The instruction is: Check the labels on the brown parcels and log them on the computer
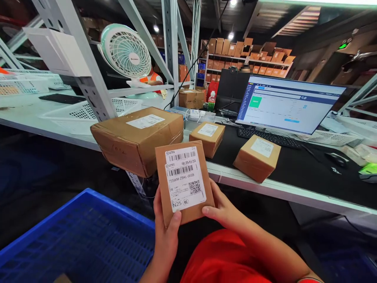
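Both my hands hold a small cardboard box [209, 198] in front of me, its white shipping label [185, 179] with barcodes and a QR code turned up toward me. My left hand [165, 228] grips the box's lower left side, thumb on the front face. On the lower right side, my right hand [220, 206] is closed on the same box, its thumb at the label's edge. Just beyond it, a large labelled carton [126, 137] sits at the desk's edge. Two smaller labelled boxes, one in the middle [203, 143] and one to the right [256, 163], stand on the black desk mat.
A blue plastic crate [88, 196] lies low at the left, with a bit of cardboard inside. On the desk are a monitor [288, 102], a keyboard [268, 137] and a mouse [337, 159]. A metal post [79, 63] and a fan [126, 53] stand at the left.
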Motion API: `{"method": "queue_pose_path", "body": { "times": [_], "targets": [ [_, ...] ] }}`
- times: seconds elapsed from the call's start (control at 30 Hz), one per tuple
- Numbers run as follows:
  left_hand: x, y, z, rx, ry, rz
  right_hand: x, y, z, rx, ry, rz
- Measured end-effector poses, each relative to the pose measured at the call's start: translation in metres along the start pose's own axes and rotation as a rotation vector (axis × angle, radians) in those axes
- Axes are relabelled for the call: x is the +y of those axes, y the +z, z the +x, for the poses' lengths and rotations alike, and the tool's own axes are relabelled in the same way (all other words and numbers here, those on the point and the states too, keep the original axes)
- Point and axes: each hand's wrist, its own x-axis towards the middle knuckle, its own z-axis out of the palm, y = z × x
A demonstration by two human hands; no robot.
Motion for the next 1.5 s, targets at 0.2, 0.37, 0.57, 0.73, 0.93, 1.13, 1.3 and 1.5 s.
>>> {"method": "queue_pose_path", "body": {
  "times": [0.2, 0.37, 0.57, 0.73, 0.93, 1.13, 1.3, 1.5],
  "targets": [
    [0.0028, 0.0012, -0.0026, -0.004, 0.008, 0.017, -0.0027, -0.0004, -0.0021, -0.005, -0.006, 0.018],
    [0.0025, 0.0012, -0.0044, 0.004, -0.005, 0.014, -0.0047, -0.0007, -0.0029, 0.016, 0.017, -0.008],
    [-0.0002, -0.0001, -0.0048, 0.021, 0.001, 0.037, -0.0047, -0.0008, -0.0029, 0.028, 0.042, -0.024],
    [-0.0005, -0.0005, -0.0035, 0.018, -0.016, 0.04, -0.0018, -0.0017, -0.0023, 0.025, 0.033, -0.025],
    [-0.0007, -0.0005, -0.0035, 0.019, -0.016, 0.028, -0.0001, -0.0018, -0.0031, 0.03, 0.047, -0.012],
    [-0.0021, -0.0008, -0.0041, 0.023, -0.021, 0.021, -0.0004, -0.0021, -0.0031, 0.031, 0.035, -0.03],
    [-0.0029, -0.001, -0.0033, 0.022, -0.016, 0.029, -0.0009, -0.0019, -0.0032, 0.034, 0.043, -0.018],
    [-0.0028, -0.0013, -0.0035, 0.029, -0.018, 0.032, -0.0031, -0.001, -0.0037, 0.037, 0.058, -0.019]
  ]
}}
